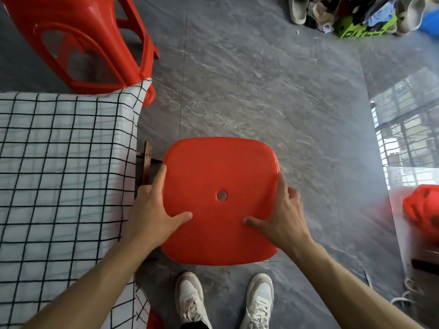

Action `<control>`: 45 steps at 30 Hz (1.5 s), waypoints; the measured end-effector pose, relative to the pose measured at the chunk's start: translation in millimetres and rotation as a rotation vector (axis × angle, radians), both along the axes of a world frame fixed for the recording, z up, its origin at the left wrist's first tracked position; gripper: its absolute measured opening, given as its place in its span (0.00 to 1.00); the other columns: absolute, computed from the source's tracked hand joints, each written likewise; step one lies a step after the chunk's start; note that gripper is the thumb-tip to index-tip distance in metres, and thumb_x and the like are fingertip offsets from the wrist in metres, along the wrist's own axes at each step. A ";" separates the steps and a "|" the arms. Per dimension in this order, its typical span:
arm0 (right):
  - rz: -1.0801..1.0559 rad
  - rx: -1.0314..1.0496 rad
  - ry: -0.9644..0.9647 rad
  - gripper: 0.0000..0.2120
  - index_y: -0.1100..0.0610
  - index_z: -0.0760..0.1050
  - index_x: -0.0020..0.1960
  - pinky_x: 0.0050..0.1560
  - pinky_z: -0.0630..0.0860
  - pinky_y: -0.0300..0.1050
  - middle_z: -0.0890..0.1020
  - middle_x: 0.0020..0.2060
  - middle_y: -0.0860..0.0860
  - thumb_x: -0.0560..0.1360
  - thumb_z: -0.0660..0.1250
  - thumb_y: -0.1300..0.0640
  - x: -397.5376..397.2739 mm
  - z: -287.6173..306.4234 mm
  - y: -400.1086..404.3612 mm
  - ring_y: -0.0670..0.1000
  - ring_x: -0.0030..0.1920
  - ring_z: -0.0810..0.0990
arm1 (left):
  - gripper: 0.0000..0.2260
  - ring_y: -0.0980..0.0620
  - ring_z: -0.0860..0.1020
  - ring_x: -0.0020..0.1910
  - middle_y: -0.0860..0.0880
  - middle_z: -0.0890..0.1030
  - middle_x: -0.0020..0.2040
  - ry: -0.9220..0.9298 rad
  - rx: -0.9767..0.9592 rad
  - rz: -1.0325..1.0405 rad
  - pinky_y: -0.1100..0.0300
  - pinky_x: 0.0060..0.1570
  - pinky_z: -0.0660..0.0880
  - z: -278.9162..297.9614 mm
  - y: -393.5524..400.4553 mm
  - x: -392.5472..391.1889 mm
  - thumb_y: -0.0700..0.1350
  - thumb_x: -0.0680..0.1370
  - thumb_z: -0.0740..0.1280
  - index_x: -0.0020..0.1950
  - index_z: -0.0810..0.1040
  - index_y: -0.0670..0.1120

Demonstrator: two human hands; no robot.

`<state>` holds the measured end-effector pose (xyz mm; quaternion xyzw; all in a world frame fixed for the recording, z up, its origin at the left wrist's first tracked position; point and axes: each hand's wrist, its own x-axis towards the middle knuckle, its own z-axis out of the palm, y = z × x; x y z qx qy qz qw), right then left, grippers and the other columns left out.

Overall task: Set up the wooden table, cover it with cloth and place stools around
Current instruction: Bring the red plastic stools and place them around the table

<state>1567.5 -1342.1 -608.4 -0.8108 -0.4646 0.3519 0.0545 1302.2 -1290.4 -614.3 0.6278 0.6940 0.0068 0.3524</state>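
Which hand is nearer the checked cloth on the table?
Left. The left hand grips the red stool's edge beside the checked cloth; the right hand holds the far edge.

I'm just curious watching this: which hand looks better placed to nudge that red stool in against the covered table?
Probably the right hand: it grips the red stool on the edge away from the checked cloth, so it can push toward it. The left hand sits between them.

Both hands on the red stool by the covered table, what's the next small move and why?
Probably ease the red stool straight down and let go: left hand and right hand grip its sides, it sits right beside the checked cloth, already draped over the table.
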 end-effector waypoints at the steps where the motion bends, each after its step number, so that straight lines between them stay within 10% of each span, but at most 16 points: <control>1: 0.016 0.013 0.012 0.66 0.46 0.41 0.78 0.67 0.69 0.61 0.61 0.70 0.61 0.56 0.82 0.42 0.1 -0.5 4.1 0.64 0.68 0.65 | 0.54 0.47 0.73 0.60 0.45 0.69 0.65 0.002 0.019 0.011 0.50 0.59 0.73 -1.2 -2.7 1.1 0.62 0.63 0.77 0.78 0.45 0.60; 7: 0.083 -0.031 -0.019 0.63 0.46 0.42 0.79 0.65 0.70 0.59 0.57 0.72 0.60 0.59 0.82 0.46 -4.8 1.2 4.9 0.63 0.69 0.63 | 0.50 0.46 0.74 0.63 0.46 0.73 0.66 0.023 0.051 0.176 0.47 0.62 0.73 -4.0 -9.6 13.4 0.59 0.61 0.80 0.77 0.59 0.50; 45: -0.062 0.030 0.029 0.58 0.45 0.48 0.79 0.72 0.63 0.61 0.56 0.74 0.60 0.61 0.82 0.49 190.7 0.0 -57.4 0.62 0.73 0.58 | 0.51 0.47 0.69 0.67 0.45 0.67 0.70 0.000 0.007 0.000 0.52 0.65 0.69 1.3 -56.3 205.0 0.55 0.64 0.80 0.78 0.53 0.49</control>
